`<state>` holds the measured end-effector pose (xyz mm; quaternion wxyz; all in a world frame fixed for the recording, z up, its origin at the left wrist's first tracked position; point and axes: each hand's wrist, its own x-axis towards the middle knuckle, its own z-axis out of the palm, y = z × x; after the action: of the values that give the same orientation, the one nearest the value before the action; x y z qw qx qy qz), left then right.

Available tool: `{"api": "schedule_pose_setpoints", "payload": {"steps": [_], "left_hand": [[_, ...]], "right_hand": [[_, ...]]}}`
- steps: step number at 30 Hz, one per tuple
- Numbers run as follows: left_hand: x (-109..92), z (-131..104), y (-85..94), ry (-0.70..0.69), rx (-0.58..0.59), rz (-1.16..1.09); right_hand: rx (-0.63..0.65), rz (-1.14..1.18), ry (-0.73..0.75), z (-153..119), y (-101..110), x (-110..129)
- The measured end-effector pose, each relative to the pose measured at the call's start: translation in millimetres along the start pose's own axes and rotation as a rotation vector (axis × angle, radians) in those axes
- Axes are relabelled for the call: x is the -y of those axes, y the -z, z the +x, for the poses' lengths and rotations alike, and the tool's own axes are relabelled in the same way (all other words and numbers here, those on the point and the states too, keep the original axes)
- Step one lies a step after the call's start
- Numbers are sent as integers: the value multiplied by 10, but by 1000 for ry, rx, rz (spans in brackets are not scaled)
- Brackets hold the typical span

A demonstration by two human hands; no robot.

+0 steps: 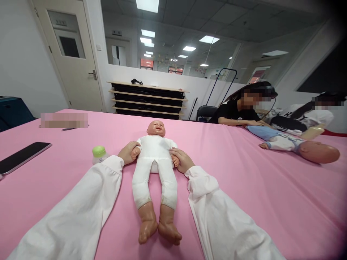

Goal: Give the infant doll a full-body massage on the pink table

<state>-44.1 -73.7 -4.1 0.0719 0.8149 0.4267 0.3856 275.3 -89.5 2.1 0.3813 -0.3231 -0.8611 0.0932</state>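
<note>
A baby doll (155, 150) lies on its back on the pink tablecloth (217, 155), its feet towards me and its head at the far end. Its body is white cloth; the head, hands and feet are skin-toned plastic. On the picture's left, my left hand (128, 152) is closed round the doll's arm just above its small hand. My right hand (184, 161) grips the other arm, fingers over the forearm; the thumb is hidden. Beside my left sleeve stands a small clear container with a green lid (99, 151), partly covered by the cuff.
At the left lies a dark phone (24, 157), with a pen (69, 128) further back. Another doll in blue and white (287, 141) lies at the right, a co-worker's hands (252, 122) on its legs. A second person sits beyond. Behind the table are a slatted shelf (149, 101) and a folding chair (206, 112).
</note>
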Motion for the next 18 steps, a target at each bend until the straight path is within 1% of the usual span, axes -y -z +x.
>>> {"api": "schedule_pose_setpoints", "payload": {"steps": [2,3,6,10,12,13,15,18], "left_hand": [[-40,-2,2,79,-8,-46],[-58,6,-6,123,-19,-81],[-91,83,-73,229,-100,-164],[-65,315,-237,287,-222,-178],[-17,460,-323,333,-266,-160],[15,531,-361,378,-282,-141],[88,655,-424,485,-283,-88],[185,775,-474,609,-207,-2]], "right_hand": [[-80,89,-130,16,-50,25],[-116,110,-171,28,-76,27],[-234,115,-217,102,-149,-10],[-482,102,-281,354,-233,-134],[-574,108,-336,523,-280,-221],[-603,111,-365,604,-304,-271],[-616,99,-417,736,-350,-381],[-557,51,-481,840,-409,-550]]}}
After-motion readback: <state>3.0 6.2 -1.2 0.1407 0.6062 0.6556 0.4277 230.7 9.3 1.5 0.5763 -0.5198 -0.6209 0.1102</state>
